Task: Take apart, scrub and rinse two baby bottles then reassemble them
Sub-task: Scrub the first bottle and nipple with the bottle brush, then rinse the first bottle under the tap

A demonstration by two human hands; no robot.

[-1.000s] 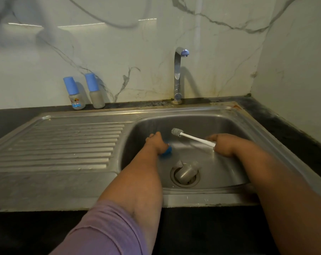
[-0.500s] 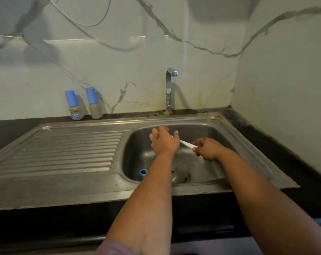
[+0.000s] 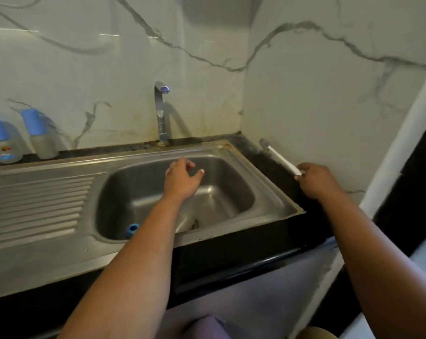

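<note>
**Brush at the right edge, bottle parts waiting in the sink**

At the far left, two baby bottles with blue caps stand upright against the marble wall: the first bottle [image 3: 2, 145] has a coloured print, and the second bottle [image 3: 41, 138] stands just beside it. Both look assembled. They seem to be light plastic, stiff enough to hold around the body; when wet they will probably be slippery, so a full grip around the middle is safer than a grip on the cap.

In the steel sink [image 3: 268, 192], a small blue ring [image 3: 131, 230] lies near the front left corner of the basin. It is small and light, and I think it is best picked up by pinching its rim. Something lies at the drain, but the left forearm hides most of it, so I cannot tell what it is. The tap [image 3: 161, 111] stands behind the basin and no water is visible.

The left hand [image 3: 181, 181] hovers over the basin with the fingers loosely spread and holds nothing.

The right hand [image 3: 316, 179] is over the dark tabletop [image 3: 263, 155] at the right of the sink. It pinches the end of the white handle of a small brush [image 3: 279, 157], whose grey bristle head points to the back corner, close to the wall. The handle looks thin and stiff, so a fingertip pinch seems enough.
</note>
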